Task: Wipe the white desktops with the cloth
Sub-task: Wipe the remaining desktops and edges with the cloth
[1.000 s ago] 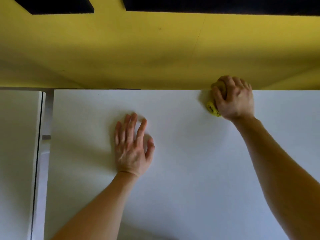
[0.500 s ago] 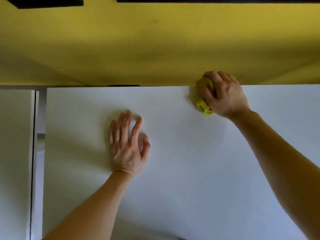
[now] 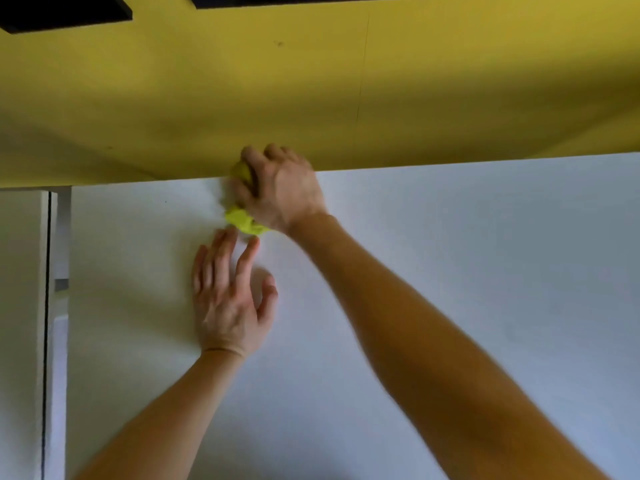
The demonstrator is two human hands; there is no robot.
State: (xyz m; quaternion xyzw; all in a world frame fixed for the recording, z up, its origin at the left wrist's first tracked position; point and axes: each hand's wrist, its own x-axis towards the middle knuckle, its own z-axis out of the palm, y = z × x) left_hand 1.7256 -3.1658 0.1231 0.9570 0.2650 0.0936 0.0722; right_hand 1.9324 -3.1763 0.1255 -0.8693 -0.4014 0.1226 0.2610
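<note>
A bunched yellow-green cloth (image 3: 245, 220) is pressed on the white desktop (image 3: 485, 278) at its far edge, against the yellow panel. My right hand (image 3: 282, 188) is closed over the cloth, which sticks out below the palm. My left hand (image 3: 232, 296) lies flat on the desktop with fingers spread, just below the cloth, its fingertips almost touching it.
A yellow partition (image 3: 311, 98) rises along the desk's far edge. A second white desktop (image 3: 20, 306) lies at the left, set apart by a narrow gap (image 3: 57, 271). Dark openings (image 3: 62, 12) show above the partition.
My right hand has slid the cloth leftward along the far edge, from right of centre to just above my left hand. The left hand stays flat in place.
</note>
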